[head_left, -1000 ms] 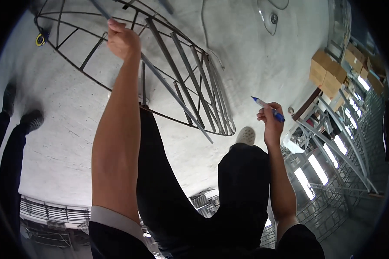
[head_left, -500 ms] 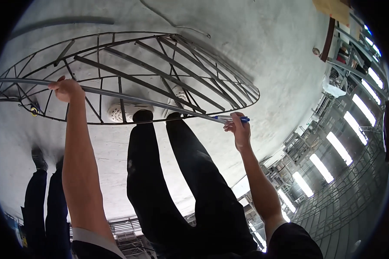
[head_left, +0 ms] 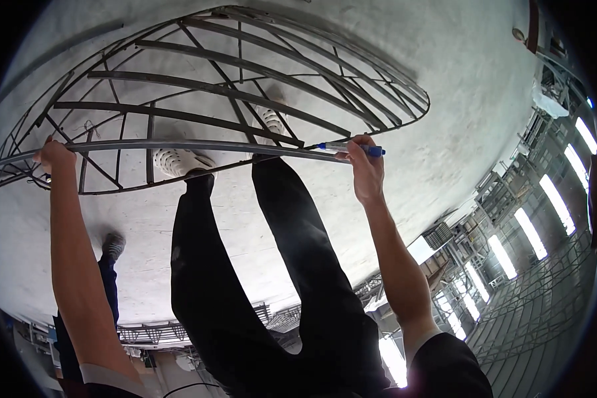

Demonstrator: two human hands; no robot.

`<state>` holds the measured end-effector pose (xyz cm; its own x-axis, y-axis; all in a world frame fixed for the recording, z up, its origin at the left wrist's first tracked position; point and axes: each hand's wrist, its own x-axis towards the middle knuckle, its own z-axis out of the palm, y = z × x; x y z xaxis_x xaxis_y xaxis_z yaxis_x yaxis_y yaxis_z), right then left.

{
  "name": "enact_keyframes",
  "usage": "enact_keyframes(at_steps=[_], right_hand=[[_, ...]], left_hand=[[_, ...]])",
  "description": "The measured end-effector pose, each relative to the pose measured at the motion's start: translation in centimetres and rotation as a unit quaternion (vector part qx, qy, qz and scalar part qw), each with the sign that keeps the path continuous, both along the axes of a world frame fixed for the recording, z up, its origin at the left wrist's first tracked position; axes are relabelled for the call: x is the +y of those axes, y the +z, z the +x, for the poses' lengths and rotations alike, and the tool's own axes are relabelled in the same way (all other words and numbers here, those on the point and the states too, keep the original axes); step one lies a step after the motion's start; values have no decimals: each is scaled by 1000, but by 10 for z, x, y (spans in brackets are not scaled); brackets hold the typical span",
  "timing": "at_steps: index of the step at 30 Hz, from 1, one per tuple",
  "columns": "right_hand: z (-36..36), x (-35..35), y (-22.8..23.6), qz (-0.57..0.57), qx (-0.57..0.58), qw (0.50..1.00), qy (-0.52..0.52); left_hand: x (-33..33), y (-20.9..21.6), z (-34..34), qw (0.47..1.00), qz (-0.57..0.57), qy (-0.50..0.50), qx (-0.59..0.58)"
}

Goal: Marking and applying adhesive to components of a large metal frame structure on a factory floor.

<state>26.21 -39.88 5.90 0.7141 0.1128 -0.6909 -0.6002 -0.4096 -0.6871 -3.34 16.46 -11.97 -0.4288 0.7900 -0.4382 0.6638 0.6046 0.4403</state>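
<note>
A long grey metal bar [head_left: 199,144] lies across the near side of a leaf-shaped frame [head_left: 199,82] welded from dark metal bars. Near its left part, my left hand [head_left: 56,158] is closed round the bar. My right hand [head_left: 366,171] grips a marker pen [head_left: 331,146] with a blue end, its tip pointing left over the frame's slats. Those same fingers also meet the bar's right end; whether they pinch it is hidden.
My legs in black trousers [head_left: 215,265] and white perforated shoes [head_left: 179,161] stand at the frame's near edge, one shoe inside its outline. Another person's leg [head_left: 109,278] is behind my left arm. Grey floor [head_left: 458,79] surrounds the frame; racks [head_left: 497,199] line the right.
My left hand has shifted left with the bar, which now lies more level. The marker pen now tilts the other way. The frame sits higher in view, and the other person's legs have moved.
</note>
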Motion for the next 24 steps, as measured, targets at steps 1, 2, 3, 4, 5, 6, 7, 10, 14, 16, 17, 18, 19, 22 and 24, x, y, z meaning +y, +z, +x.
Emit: enact_keyframes(at_steps=[1, 2, 3, 4, 5, 6, 7, 10, 14, 16, 17, 18, 19, 22, 24], right_hand=[[0, -3, -1, 15, 6, 1000, 3], [-1, -5, -3, 31, 12, 999, 6], [0, -9, -4, 44, 15, 999, 12], [2, -12, -5, 43, 15, 999, 9], [3, -14, -7, 43, 17, 999, 12], [5, -16, -8, 44, 18, 999, 14], [6, -16, -10, 45, 19, 999, 17], [17, -21, -9, 53, 64, 996, 39], [48, -22, -5, 79, 192, 976, 69], [60, -18, -7, 96, 245, 962, 76], [66, -17, -10, 93, 274, 952, 99], [70, -13, -11, 87, 303, 941, 123], [72, -9, -11, 82, 331, 929, 146], [72, 2, -9, 76, 351, 919, 164], [74, -5, -3, 44, 361, 914, 177]], left_hand=[[8, -3, -8, 1000, 1, -5, 4], [20, -8, -16, 1000, 0, 3, 9], [20, -9, -15, 1000, -5, 14, 12], [20, -10, -14, 1000, -9, 25, 15], [19, -11, -14, 1000, -9, 22, 16], [18, -10, -14, 999, -2, 35, 2], [18, -9, -15, 999, 6, 49, -11], [10, -9, -8, 999, 26, 46, -9], [11, -10, -15, 955, -39, -195, 219], [32, -9, -29, 620, -190, -542, 534], [40, -11, -34, 619, -188, -541, 537], [39, -15, -37, 699, -154, -485, 502], [39, -18, -39, 771, -117, -422, 462], [52, -15, -46, 790, -83, -395, 460], [14, -21, -36, 704, -121, -475, 513]])
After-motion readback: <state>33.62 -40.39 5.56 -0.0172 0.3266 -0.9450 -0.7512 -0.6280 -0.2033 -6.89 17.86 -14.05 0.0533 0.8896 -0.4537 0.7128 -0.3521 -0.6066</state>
